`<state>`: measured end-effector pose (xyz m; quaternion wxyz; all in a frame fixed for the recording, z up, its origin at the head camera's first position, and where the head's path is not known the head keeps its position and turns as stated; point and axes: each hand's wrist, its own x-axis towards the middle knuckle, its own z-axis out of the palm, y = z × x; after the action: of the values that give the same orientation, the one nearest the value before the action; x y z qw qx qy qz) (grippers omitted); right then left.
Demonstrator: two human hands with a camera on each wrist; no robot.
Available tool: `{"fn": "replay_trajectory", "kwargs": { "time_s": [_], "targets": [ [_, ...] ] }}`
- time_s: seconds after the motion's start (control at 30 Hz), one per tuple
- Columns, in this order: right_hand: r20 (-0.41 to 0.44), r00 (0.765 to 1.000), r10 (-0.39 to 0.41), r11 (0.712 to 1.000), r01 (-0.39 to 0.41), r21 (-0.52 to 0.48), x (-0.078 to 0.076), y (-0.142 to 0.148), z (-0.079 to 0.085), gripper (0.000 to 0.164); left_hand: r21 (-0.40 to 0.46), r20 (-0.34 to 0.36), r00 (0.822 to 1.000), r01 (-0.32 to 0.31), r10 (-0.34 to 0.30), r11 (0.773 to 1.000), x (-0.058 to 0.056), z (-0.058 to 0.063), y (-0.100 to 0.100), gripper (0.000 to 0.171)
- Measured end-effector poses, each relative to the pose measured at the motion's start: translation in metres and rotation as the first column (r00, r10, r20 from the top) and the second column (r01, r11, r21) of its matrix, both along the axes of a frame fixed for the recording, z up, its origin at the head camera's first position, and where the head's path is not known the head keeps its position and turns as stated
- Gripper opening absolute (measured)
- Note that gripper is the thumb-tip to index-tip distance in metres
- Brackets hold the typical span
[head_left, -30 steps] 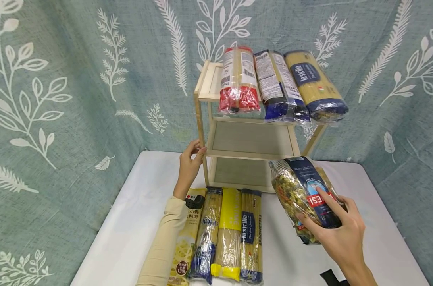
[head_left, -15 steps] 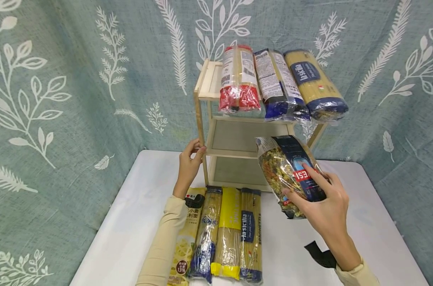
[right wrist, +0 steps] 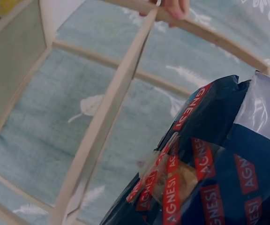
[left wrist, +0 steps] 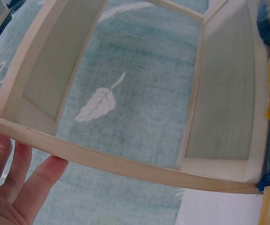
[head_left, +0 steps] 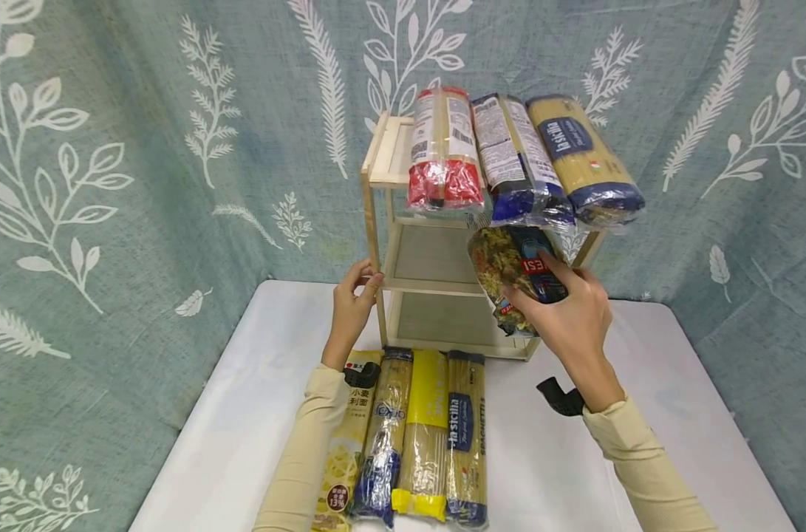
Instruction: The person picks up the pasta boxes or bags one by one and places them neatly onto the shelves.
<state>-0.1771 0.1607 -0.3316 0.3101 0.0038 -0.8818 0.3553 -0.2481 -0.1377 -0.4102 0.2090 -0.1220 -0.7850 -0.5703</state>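
Gripped post point(head_left: 371, 229) of wooden rack point(head_left: 436, 287) in fingers of left hand point(head_left: 352, 301), clasped pasta bag point(head_left: 499, 256) in fingers of right hand point(head_left: 573, 316) at rack's front, below 3 packets point(head_left: 524, 164) atop rack.

Left fingers point(left wrist: 40, 185) touching wooden shelf post point(left wrist: 125, 167); leaf-print curtain point(left wrist: 144, 108) behind.
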Motion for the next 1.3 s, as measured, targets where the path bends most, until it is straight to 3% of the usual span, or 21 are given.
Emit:
{"fn": "replay_trajectory", "kwargs": {
  "time_s": [0.3,0.6,0.73,0.87,1.03,1.2,1.3],
  "targets": [
    [0.015,1.000,-0.013,0.996,0.011,0.084,-0.050,-0.007,0.003,0.067,-0.001,-0.023,1.000,-0.001,0.001,1.000,0.005,0.004,0.002,0.035],
    [-0.018,1.000,0.008,0.993,-0.006,0.115,-0.089,-0.006,-0.002,0.052,0.011,-0.016,1.000,0.011,-0.011,1.000,0.005,0.001,0.003,0.036],
    [0.065,0.997,-0.031,0.992,0.023,0.127,-0.097,-0.006,-0.006,0.062,0.011,-0.014,1.000,0.013,-0.013,1.000,0.005,0.002,0.002,0.035],
    [0.197,0.976,-0.094,0.972,0.047,0.228,-0.102,-0.009,-0.009,0.071,0.008,-0.015,1.000,0.005,-0.005,1.000,0.006,0.003,0.001,0.036],
    [0.226,0.972,-0.062,0.957,-0.007,0.291,-0.106,-0.012,-0.011,0.064,-0.001,-0.020,1.000,0.013,-0.013,1.000,0.005,0.005,0.000,0.036],
    [0.341,0.937,-0.075,0.948,-0.039,0.317,-0.107,-0.013,-0.012,0.070,0.006,-0.018,1.000,0.015,-0.014,1.000,0.003,0.005,0.000,0.034],
    [0.354,0.931,-0.091,0.953,-0.022,0.302,-0.108,-0.014,-0.012,0.070,0.009,-0.011,1.000,0.016,-0.016,1.000,0.003,0.006,0.001,0.034]
  ]
}}
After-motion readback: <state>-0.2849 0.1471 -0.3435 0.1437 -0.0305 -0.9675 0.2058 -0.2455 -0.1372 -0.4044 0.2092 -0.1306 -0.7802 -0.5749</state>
